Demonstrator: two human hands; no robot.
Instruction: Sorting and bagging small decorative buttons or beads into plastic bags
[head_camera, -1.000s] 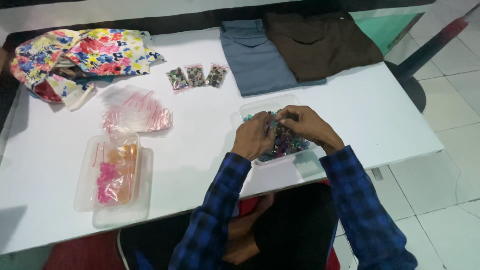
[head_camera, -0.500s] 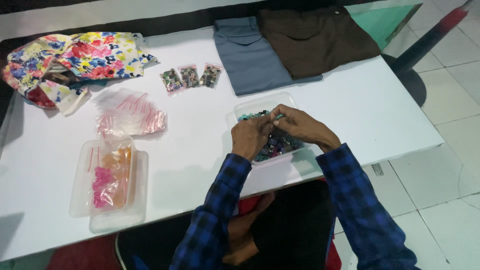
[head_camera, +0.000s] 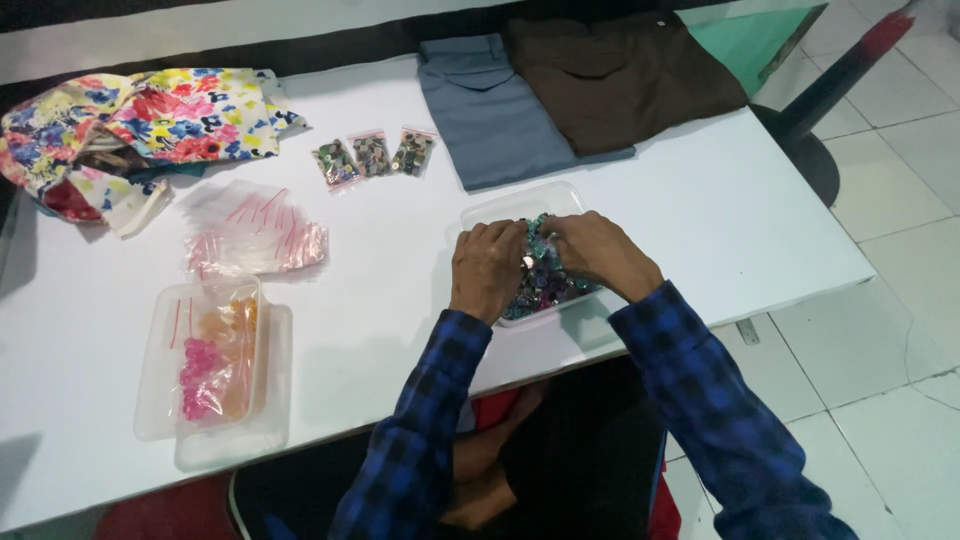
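While hunched over the clear plastic tray of small multicoloured beads (head_camera: 540, 275) near the white worktop (head_camera: 700, 230) front edge, left hand (head_camera: 487, 268) and right hand (head_camera: 600, 252) together as before, fingers pinching inside; contents pinched unclear. No real change.

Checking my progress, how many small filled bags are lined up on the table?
3. The filled bags lie in a row above the hands: left bag, middle bag, right bag, beside the grey folded cloth. None looks hidden.
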